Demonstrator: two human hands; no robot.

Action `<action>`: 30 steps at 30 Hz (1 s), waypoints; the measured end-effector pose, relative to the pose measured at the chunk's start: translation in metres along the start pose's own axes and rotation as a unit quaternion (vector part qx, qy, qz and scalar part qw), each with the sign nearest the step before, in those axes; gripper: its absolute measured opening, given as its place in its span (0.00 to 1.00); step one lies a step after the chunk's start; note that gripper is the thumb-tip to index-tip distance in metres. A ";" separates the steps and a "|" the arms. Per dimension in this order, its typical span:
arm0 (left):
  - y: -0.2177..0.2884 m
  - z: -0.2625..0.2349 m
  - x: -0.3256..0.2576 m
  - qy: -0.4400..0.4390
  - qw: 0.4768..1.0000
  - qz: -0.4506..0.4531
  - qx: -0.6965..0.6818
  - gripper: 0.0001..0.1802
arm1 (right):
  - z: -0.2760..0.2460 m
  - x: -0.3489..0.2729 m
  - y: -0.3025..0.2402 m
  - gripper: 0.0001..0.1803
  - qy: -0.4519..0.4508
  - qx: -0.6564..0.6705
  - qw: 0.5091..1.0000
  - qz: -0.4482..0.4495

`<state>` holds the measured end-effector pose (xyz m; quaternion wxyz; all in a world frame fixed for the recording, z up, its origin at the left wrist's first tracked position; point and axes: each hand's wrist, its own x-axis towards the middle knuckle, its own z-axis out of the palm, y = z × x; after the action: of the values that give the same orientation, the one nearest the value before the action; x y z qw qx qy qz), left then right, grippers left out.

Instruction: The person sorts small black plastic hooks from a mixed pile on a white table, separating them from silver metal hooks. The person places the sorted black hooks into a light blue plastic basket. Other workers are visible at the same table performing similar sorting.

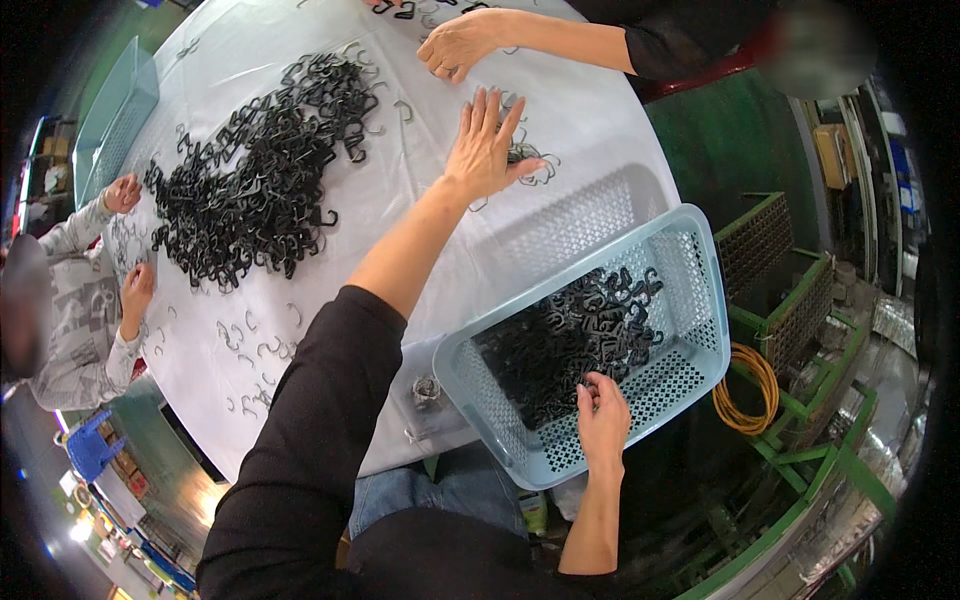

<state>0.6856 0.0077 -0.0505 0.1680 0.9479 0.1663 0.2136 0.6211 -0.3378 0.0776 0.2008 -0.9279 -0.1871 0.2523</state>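
Note:
My left hand (pixel 482 150) reaches across the white-covered table, palm down with fingers spread, over a small cluster of thin curved trimmings (pixel 535 165). Down at the right, my right hand (pixel 604 418) is inside the near part of a light blue perforated basket (pixel 465 375), its fingers curled together. Black hook-shaped pieces (pixel 610 325) lie in the basket next to those fingertips. Whatever the right fingers pinch is too small to make out. A large heap of similar black hooks (pixel 265 180) covers the table's left half.
Another person's hand (pixel 462 45) works at the far edge. A second person's hands (pixel 130 195) are at the left edge, near another blue basket (pixel 118 110). Loose trimmings (pixel 250 335) lie on the near left. Green metal frames (pixel 800 300) and a coiled orange hose (pixel 750 390) stand right.

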 end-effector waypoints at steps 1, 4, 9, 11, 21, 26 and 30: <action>0.000 0.002 0.009 -0.022 1.000 0.014 0.014 0.46 | -0.001 -0.001 0.000 0.09 -0.006 -0.001 1.000 0.011; 0.007 0.008 0.016 -0.076 0.990 0.117 0.018 0.39 | -0.001 -0.003 -0.001 0.09 0.012 0.017 1.000 -0.008; 0.016 0.005 -0.015 -0.091 0.980 0.174 -0.038 0.22 | 0.000 -0.005 -0.011 0.08 -0.004 -0.003 1.000 -0.001; 0.010 -0.007 -0.039 -0.070 0.988 0.134 -0.035 0.22 | 0.000 -0.006 -0.018 0.08 -0.017 -0.005 1.000 0.000; -0.050 -0.146 -0.309 -0.025 0.977 -0.193 0.088 0.26 | 0.004 0.000 -0.078 0.08 -0.048 -0.033 0.989 -0.134; -0.064 -0.218 -0.423 0.024 0.905 -0.389 0.170 0.27 | 0.013 -0.004 -0.105 0.08 -0.060 -0.062 0.972 -0.219; -0.029 -0.216 -0.441 0.081 0.905 -0.385 0.160 0.27 | 0.014 -0.010 -0.126 0.08 -0.074 -0.092 0.962 -0.244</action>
<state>0.2024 -0.0836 -0.0323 0.0697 0.8035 0.5635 0.1786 0.5740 -0.2313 0.1294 0.1556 -0.8472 -0.4450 0.2451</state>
